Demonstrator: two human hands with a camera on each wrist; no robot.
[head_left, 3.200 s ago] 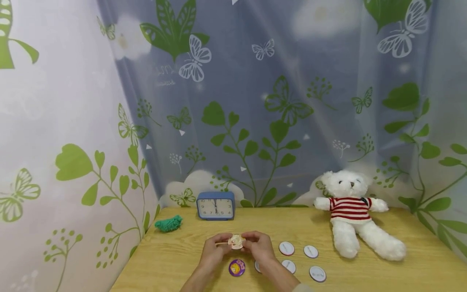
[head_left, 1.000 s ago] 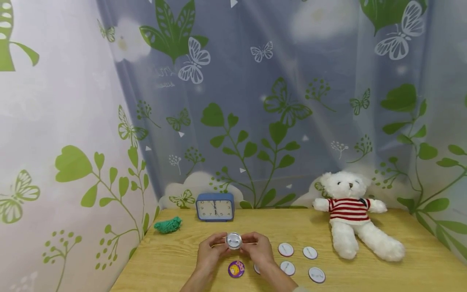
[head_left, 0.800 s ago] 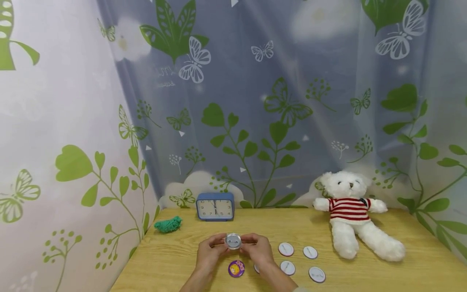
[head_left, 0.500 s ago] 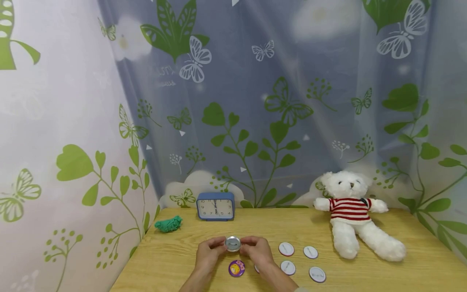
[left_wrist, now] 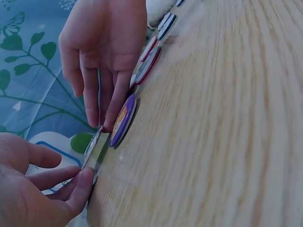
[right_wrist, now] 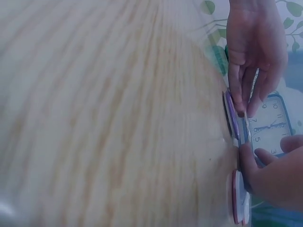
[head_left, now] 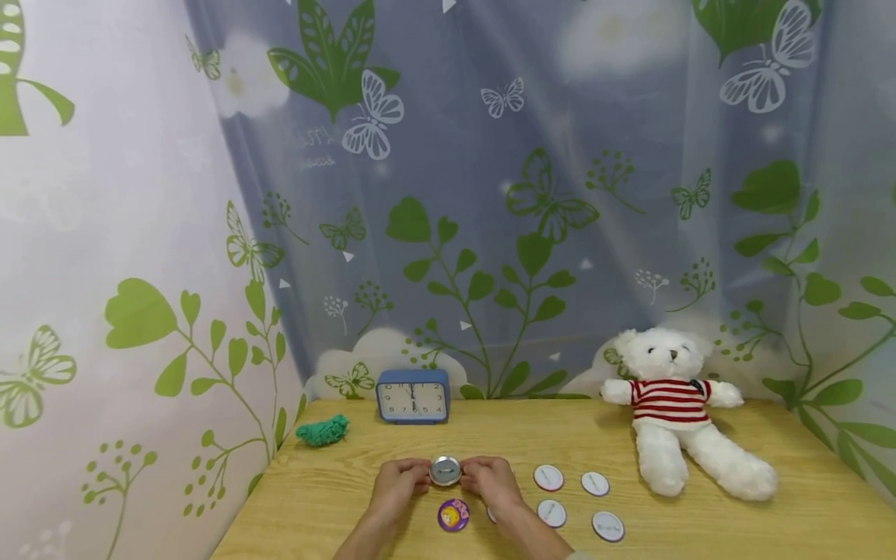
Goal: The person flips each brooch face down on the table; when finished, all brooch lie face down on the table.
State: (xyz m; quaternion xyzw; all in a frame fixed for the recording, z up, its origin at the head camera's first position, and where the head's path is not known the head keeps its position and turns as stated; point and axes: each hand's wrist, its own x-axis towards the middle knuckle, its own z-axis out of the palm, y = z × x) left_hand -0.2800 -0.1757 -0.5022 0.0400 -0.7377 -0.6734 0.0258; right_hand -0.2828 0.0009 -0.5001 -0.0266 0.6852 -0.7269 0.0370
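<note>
A round pin-back badge (head_left: 445, 470), silver back and pin facing up in the head view, is held between both hands just above the table. My left hand (head_left: 397, 488) pinches its left edge between thumb and fingers, as the left wrist view shows at the badge's rim (left_wrist: 92, 146). From the opposite side my right hand (head_left: 494, 487) pinches the right edge; the right wrist view has its thumb and fingers (right_wrist: 255, 163) at the rim. Just nearer than the held badge, a purple badge with a yellow figure (head_left: 453, 515) lies face up.
Right of the hands several badges lie pin side up, among them a white-backed badge (head_left: 549, 477); one is partly hidden by the right wrist. A blue clock (head_left: 413, 397), a green bundle (head_left: 323, 430) and a white teddy bear (head_left: 672, 412) stand or lie farther back on the wooden table (head_left: 518, 428).
The badge showed its pinkish printed face at first; it has since been turned back side up. Over the last second both hands have lowered it slightly towards the table and the purple badge.
</note>
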